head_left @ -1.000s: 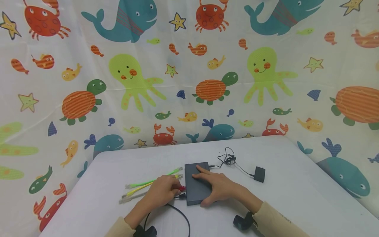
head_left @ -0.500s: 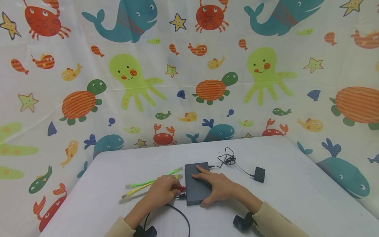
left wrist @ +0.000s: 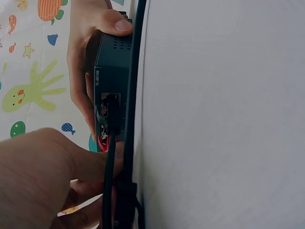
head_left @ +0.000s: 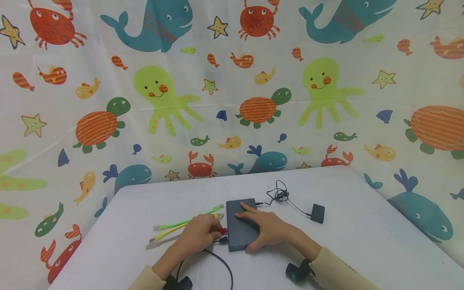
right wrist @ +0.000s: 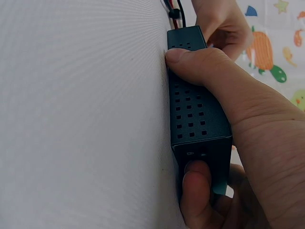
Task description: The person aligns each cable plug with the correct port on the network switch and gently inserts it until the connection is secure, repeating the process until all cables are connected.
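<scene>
A dark network switch lies on the white table. My right hand grips it, thumb on the vented side nearest me and fingers over its top and far end, as the right wrist view shows on the switch. My left hand pinches the red network cable at its plug, against the left port side. Whether that plug is fully seated is hidden by my fingers. Beside it, a black cable's plug sits in the port nearest me.
Green, yellow and grey network cables lie left of the switch. At the right, a power adapter connects by a tangled cord to the switch. The black cable curves towards the front edge.
</scene>
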`<state>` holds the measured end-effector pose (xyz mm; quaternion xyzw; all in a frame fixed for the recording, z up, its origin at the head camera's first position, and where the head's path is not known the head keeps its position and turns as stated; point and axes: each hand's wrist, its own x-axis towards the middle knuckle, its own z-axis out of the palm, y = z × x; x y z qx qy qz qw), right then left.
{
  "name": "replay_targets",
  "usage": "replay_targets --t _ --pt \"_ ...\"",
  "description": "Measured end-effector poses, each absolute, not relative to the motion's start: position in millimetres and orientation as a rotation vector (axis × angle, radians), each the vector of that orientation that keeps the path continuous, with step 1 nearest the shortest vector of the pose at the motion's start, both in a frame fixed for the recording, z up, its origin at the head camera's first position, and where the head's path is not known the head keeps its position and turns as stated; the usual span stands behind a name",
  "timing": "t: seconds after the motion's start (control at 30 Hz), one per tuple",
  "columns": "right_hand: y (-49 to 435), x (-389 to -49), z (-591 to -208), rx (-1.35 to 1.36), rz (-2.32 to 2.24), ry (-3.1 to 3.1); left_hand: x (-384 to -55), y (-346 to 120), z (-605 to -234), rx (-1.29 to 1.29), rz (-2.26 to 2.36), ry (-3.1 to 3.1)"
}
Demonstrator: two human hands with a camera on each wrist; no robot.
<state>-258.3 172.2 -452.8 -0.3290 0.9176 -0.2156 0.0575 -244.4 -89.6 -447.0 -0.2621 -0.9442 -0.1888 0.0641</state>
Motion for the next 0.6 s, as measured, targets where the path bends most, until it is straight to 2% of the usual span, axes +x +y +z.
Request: replay_targets --t 0.6 --pt "171.8 -258.8 -452.7 -0.997 -0.647 2.782 -245.2 -89.7 -447.8 -0.784 -0.581 -2.875"
